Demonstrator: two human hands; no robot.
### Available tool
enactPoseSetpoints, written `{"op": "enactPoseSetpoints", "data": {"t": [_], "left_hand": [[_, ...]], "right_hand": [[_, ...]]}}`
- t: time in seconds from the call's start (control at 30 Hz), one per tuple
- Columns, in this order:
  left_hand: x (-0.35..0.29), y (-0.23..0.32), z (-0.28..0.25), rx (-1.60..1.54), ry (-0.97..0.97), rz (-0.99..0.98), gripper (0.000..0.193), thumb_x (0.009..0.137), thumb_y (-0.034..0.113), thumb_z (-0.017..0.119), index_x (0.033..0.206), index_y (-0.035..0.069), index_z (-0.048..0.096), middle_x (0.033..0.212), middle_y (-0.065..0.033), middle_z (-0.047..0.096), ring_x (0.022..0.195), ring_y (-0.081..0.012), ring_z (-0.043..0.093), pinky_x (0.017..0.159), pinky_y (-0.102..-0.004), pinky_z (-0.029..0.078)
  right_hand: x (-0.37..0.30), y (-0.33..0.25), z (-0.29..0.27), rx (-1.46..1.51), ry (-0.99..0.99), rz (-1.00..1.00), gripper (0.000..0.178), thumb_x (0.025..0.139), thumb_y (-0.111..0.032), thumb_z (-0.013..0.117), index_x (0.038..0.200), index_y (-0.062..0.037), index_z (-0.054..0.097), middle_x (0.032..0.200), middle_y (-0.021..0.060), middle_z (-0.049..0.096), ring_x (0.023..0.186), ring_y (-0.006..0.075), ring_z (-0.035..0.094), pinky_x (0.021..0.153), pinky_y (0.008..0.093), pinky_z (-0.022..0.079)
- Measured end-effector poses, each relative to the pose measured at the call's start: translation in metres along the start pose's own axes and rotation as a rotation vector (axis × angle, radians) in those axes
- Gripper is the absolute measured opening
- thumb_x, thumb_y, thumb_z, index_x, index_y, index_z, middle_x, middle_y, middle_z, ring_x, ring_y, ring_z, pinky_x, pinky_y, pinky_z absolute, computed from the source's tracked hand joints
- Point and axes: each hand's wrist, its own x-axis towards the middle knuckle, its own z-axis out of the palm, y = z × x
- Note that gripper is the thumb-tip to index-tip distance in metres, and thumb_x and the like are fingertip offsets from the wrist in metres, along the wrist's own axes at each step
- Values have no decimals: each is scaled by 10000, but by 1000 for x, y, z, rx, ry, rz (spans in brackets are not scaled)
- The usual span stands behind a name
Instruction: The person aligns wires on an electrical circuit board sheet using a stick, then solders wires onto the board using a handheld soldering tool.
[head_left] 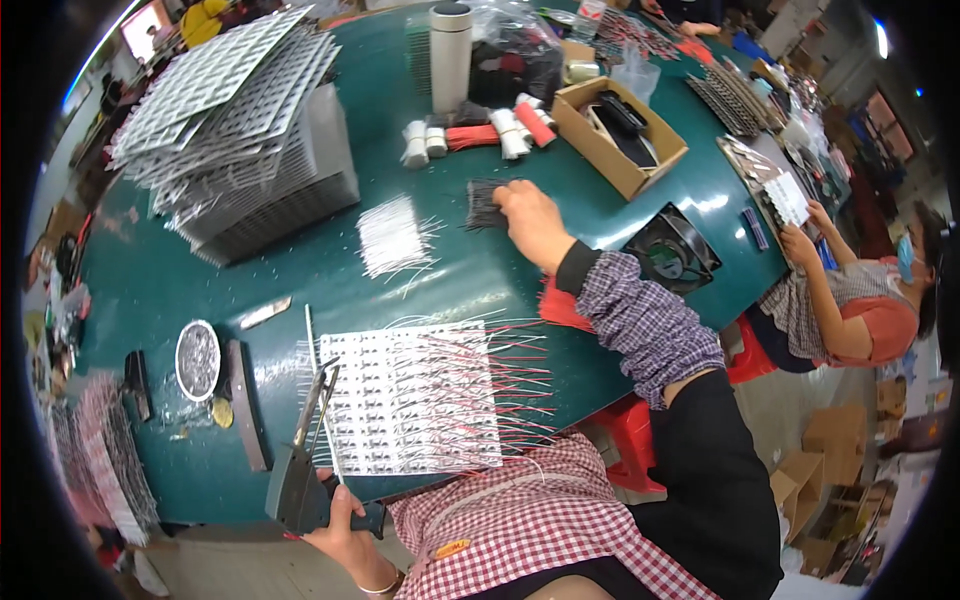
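The left hand is holding a grey gun-shaped tool, its fingers wrapping around the handle, and the metal tip is pointing over the left side of the white panel, which is lying at the front of the bench. This tip should rather be staying clear of the loose wire ends there. Further right and back, the right hand is bending its fingers down at the black wires; I cannot tell if they are pinching any. Taking only few by the end seems better, so the bundle is not spreading. The panel is lying close to the near edge; open bench is showing between it and the white wires. The right sleeve is passing beside the red wires, with the fan standing near.
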Motion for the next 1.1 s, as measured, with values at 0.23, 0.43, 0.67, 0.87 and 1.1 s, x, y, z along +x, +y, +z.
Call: {"op": "enactPoseSetpoints", "data": {"t": [0.23,0.43,0.67,0.87,1.1], "left_hand": [[3,4,-4,1,23,-35,493,797,-96,661,1268,-51,524,1106,-187,629,598,-126,529,456,-239,391],[7,2,-10,12,-1,2,494,799,-88,661,1271,-48,521,1116,-192,628,597,-123,523,461,-237,387],[12,4,-6,-38,15,-16,494,788,-87,668,1261,-46,529,1097,-186,637,597,-131,524,455,-243,392],[11,4,-11,-81,-67,-28,472,776,-71,688,1227,-57,548,1072,-184,638,601,-143,550,450,-248,425],[16,8,-24,-73,-20,-42,492,778,-53,705,1248,-50,561,1080,-175,645,609,-145,561,462,-244,437]], "right_hand": [[-1,-3,3,-13,49,-79,138,805,46,569,917,-15,622,955,144,586,966,330,565,835,418,519],[-2,-16,-21,-121,-54,-209,123,784,24,611,901,-9,625,953,132,581,956,302,569,831,375,528],[-2,-61,-56,-443,-305,-503,114,710,-54,674,818,-41,642,873,67,599,905,229,589,694,315,536],[-12,-88,-35,-628,-504,-612,29,685,-100,737,710,-112,728,756,57,657,788,216,627,667,297,487],[-12,-96,-23,-513,-491,-570,95,641,-73,749,734,-87,732,772,70,654,828,237,634,627,315,528]]}}
